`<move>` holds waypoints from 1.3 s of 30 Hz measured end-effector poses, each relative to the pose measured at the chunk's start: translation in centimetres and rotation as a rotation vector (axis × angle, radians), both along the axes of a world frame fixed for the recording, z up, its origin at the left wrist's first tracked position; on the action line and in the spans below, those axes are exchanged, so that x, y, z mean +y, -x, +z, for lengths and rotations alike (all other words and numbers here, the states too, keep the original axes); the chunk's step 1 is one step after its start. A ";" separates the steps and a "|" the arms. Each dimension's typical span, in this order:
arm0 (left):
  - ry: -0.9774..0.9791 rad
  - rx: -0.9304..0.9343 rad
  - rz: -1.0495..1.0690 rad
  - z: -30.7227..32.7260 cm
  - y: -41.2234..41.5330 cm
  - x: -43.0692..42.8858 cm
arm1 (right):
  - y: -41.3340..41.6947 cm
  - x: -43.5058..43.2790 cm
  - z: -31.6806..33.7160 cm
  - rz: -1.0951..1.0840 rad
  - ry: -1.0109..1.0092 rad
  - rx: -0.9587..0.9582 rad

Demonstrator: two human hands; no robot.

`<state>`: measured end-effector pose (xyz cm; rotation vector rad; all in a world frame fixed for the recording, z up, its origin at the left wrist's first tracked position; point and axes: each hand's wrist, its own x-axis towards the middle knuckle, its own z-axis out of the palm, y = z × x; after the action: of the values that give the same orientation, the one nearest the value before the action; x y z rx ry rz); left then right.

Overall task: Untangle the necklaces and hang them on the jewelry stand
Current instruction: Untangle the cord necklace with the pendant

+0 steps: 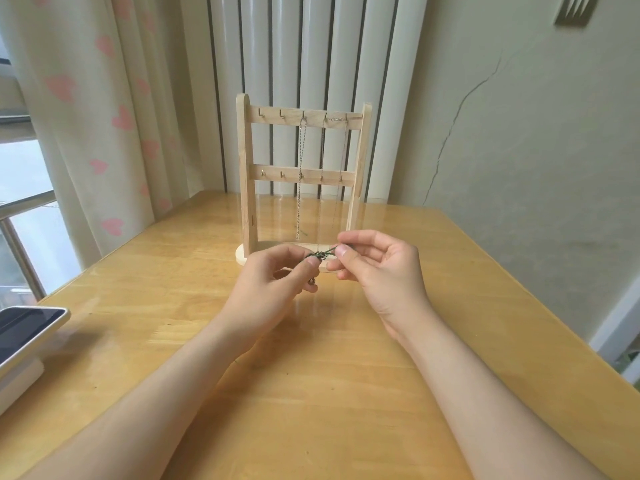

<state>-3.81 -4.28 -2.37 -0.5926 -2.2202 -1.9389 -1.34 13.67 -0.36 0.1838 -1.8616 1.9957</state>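
1. One jewelry stand (246, 168) just beyond the hands, carrying two hung chains: a twisted chain (300, 168) and a thin chain (345, 147).
2. One dark knotted necklace (322, 253) stretched between the hands.
3. Both pinch it, thumb to forefinger: left hand (273, 277), right hand (379, 268).

The left hand (273, 278) and right hand (377, 268) are bare, each with a short, neatly trimmed thumbnail. Behind the wrists, the left forearm (166, 386) and right forearm (460, 382) are bare and sleeveless as far back as the view reaches.
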 end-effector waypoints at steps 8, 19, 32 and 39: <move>-0.040 -0.085 -0.014 0.2 0.0 0.8 | 0.0 1.0 0.7 -0.070 -0.077 0.079; -0.029 -0.036 0.003 -0.3 0.3 1.6 | 0.5 0.6 -0.5 -0.333 -0.670 0.113; 0.266 0.334 0.155 -0.5 0.1 1.3 | 0.5 0.4 -0.4 -0.273 -0.608 0.026; 0.080 0.229 0.152 -0.5 0.0 1.5 | 0.3 0.0 -0.9 -0.222 -0.702 0.003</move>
<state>-3.82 -2.76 -2.86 -0.6039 -2.1396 -1.6279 -1.65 13.62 -1.26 0.1619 -2.3870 1.1368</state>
